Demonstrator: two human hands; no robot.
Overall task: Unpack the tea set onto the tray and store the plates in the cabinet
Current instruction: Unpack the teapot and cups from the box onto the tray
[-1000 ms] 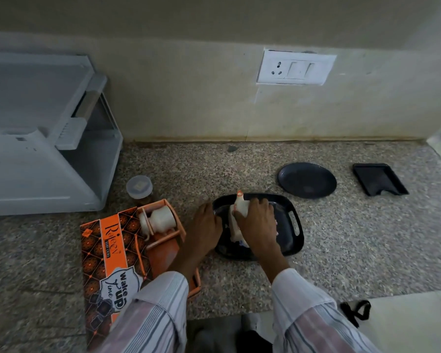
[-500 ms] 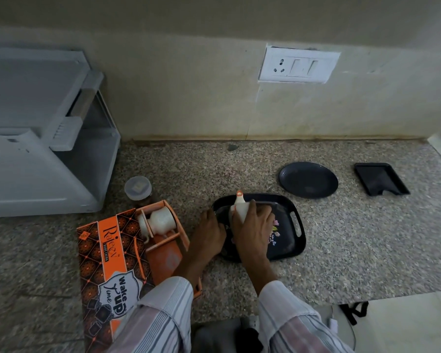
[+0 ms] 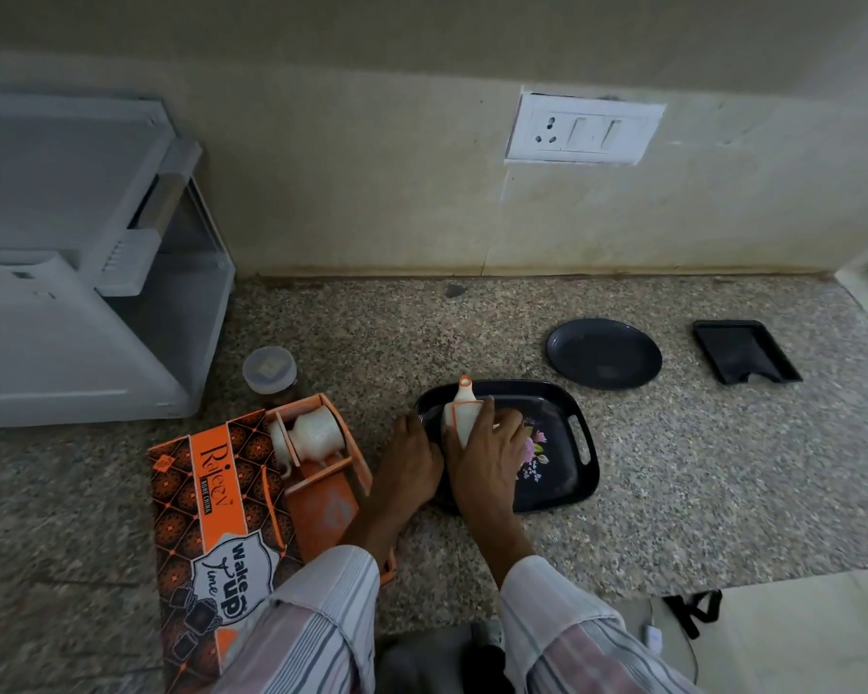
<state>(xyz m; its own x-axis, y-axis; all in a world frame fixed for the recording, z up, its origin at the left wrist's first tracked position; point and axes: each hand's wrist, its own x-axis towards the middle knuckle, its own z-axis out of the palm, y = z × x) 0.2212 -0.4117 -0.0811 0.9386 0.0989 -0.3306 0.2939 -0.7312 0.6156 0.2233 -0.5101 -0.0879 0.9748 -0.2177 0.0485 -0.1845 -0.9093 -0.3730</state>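
A black tray (image 3: 575, 485) with a flower print lies on the granite counter. A white tea-set jug with orange trim (image 3: 463, 410) stands in its left part. My right hand (image 3: 489, 450) is wrapped around this jug from the near side. My left hand (image 3: 412, 460) sits on the tray's left rim by the handle, its fingertips hidden. To the left, the open orange tea-set box (image 3: 206, 498) holds a white pot (image 3: 317, 433) in a compartment. A round black plate (image 3: 603, 354) and a rectangular black plate (image 3: 745, 350) lie behind the tray, to the right.
A white plastic cabinet (image 3: 71, 343) stands at the far left against the wall. A small lidded jar (image 3: 270, 369) sits between it and the box. A switch and socket plate (image 3: 585, 128) is on the wall. The counter's front edge runs just below my sleeves.
My right hand has slid left with the jug, uncovering the tray's flower print. My left hand has stayed at the tray's left rim.
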